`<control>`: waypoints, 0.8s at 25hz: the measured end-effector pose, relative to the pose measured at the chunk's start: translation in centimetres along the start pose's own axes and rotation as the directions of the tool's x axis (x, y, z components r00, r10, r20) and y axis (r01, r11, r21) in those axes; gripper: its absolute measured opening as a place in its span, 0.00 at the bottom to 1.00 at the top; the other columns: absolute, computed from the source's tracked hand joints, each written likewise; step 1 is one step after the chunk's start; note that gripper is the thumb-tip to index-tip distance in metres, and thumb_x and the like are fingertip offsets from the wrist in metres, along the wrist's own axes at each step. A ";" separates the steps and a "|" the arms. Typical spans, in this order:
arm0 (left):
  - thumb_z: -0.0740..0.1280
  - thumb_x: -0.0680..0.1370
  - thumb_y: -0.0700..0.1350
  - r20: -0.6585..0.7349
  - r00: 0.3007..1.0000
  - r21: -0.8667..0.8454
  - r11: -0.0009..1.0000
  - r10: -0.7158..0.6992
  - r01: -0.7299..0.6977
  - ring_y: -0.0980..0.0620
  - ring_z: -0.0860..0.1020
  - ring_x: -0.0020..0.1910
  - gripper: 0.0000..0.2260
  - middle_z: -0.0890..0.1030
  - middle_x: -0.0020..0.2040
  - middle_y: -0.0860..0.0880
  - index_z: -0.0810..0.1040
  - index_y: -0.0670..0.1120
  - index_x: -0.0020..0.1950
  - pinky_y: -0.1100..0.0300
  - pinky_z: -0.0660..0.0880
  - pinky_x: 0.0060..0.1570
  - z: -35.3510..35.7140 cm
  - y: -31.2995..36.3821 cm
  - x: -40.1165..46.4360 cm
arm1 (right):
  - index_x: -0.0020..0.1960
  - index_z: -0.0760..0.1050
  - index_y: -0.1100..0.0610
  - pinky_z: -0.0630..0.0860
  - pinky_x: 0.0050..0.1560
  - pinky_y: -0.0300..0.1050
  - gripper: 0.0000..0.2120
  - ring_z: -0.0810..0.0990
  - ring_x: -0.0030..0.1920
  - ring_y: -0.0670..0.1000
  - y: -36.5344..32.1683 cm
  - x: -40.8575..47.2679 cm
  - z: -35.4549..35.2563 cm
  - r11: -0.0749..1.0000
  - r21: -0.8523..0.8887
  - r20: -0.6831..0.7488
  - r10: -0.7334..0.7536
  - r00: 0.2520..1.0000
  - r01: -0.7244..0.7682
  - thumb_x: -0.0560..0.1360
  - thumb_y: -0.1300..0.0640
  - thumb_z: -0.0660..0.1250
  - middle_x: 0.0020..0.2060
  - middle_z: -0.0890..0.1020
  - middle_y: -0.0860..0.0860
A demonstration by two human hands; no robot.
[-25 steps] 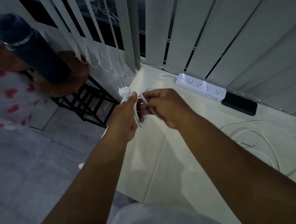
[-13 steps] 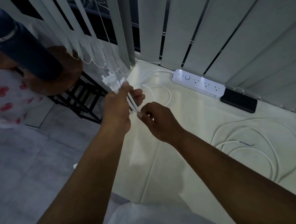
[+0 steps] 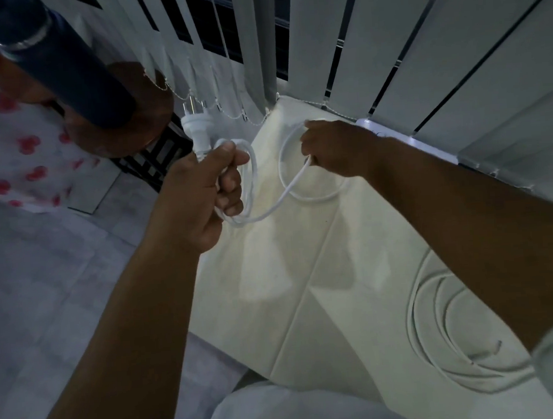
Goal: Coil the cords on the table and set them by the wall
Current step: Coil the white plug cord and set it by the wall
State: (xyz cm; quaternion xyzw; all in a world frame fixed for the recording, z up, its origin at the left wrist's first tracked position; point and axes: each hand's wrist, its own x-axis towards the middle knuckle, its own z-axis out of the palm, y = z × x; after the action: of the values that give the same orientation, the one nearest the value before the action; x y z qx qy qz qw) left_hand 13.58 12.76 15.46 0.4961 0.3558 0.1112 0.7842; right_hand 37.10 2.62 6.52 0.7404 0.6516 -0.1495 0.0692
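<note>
**Coiling a white cord at the tabletop corner**

Gripping a small bundle of loops, the left hand [image 3: 199, 188] has its fingers [image 3: 231, 186] curled tight around the white cord [image 3: 268, 209], held over the left edge of the tabletop [image 3: 273, 290]. The cord's plug [image 3: 192, 130] sticks up out of the top of that fist, its metal prongs pointing up and away. From the bundle, one strand sags down and then rises to the right hand [image 3: 333, 150], which pinches it between thumb and fingertips near the far corner of the tabletop. Beyond that pinch the cord curves in a wide loop that lies on the pale surface under and around the right hand.

Just behind the right wrist, a white power strip [image 3: 426, 145] lies along the foot of the vertical blinds [image 3: 388, 40], mostly hidden by the forearm. A second white cable [image 3: 439, 345] lies in loose rings on the tabletop near the right elbow, well apart from the cord in hand. At far left stands a dark blue bottle [image 3: 65, 66] on a round brown stool top [image 3: 127, 121].
</note>
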 end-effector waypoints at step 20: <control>0.65 0.78 0.42 -0.084 0.972 -0.560 0.817 -0.220 0.137 0.50 0.83 0.32 0.07 0.82 0.31 0.48 0.77 0.41 0.42 0.51 0.78 0.50 8.4 -3.6 7.3 | 0.51 0.76 0.54 0.78 0.34 0.39 0.06 0.82 0.29 0.45 -10.0 -6.8 0.1 0.372 0.927 -0.307 0.674 0.671 0.051 0.79 0.51 0.66 0.31 0.83 0.47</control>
State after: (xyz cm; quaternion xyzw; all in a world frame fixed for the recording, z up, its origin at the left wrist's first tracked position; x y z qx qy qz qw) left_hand 23.79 9.00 11.24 0.2044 0.4098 0.1706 0.8725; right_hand 26.49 -2.44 9.44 0.7797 0.2824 -0.1793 -0.5293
